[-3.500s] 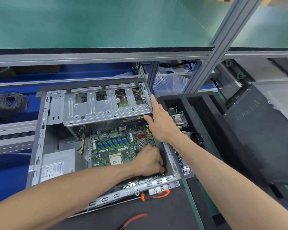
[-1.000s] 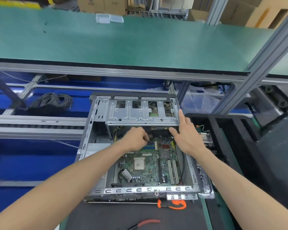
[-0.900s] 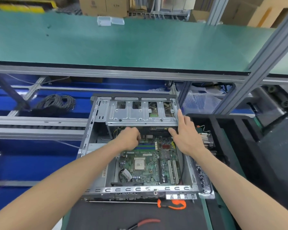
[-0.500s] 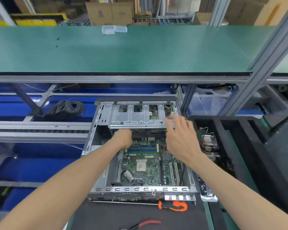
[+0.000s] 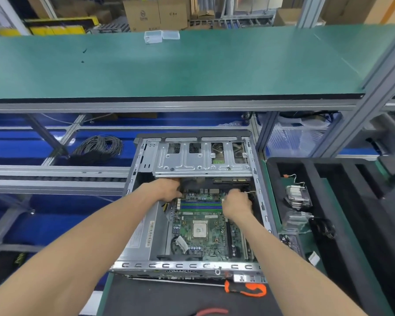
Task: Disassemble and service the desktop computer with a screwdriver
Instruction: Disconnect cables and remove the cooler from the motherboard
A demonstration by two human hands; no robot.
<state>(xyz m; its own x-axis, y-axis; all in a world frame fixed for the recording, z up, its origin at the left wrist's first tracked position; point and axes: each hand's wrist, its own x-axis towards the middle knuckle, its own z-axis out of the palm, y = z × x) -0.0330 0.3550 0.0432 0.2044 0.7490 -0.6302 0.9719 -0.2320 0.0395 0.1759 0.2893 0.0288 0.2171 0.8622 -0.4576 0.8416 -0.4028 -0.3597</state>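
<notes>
Open computer case (image 5: 193, 201), centre of the frame, lying flat with its green circuit board (image 5: 205, 226) exposed and a metal drive cage (image 5: 203, 159) across its far end; screwdriver (image 5: 244, 289), orange-handled, flat on the dark mat just below the case. My left hand (image 5: 169, 190), fingers curled, reaches under the cage edge at the board's upper left, and my right hand (image 5: 236, 202), also curled, sits at the board's upper right by a thin wire; whether either pinches anything I cannot tell. Right of frame: black foam tray (image 5: 317, 179) with a small heatsink (image 5: 297, 197); upper left, a coil of cable (image 5: 98, 148).
</notes>
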